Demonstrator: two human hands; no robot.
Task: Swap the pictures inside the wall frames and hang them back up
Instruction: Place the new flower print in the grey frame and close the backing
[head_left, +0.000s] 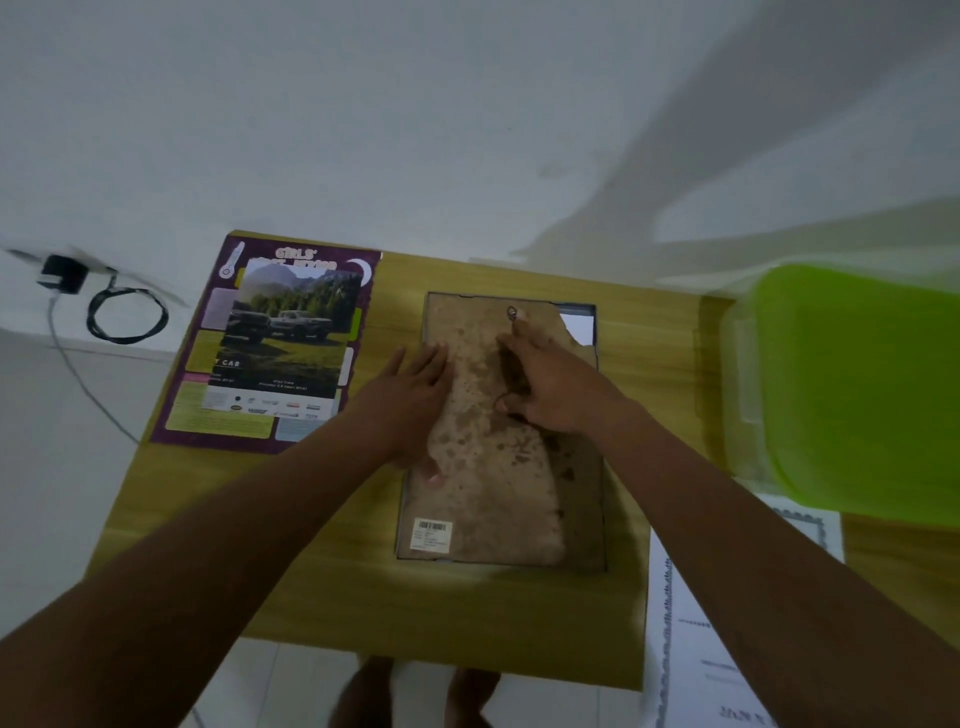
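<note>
A picture frame (501, 493) lies face down in the middle of the wooden table (322, 561). Its stained brown backing board has a torn far right corner with white paper showing beneath. My left hand (415, 395) presses flat on the board's left side, fingers straight. My right hand (540, 379) rests on the board's upper middle; its forefinger reaches to the small metal hanging ring (512, 313) and the other fingers curl. A car picture (285, 343) lies on a purple poster (208, 415) at the table's left.
A green-lidded plastic box (852, 384) stands at the table's right. White printed sheets (691, 639) lie by the near right corner. A black charger with a coiled cable (124, 317) is against the wall at left. Feet show below the table's front edge.
</note>
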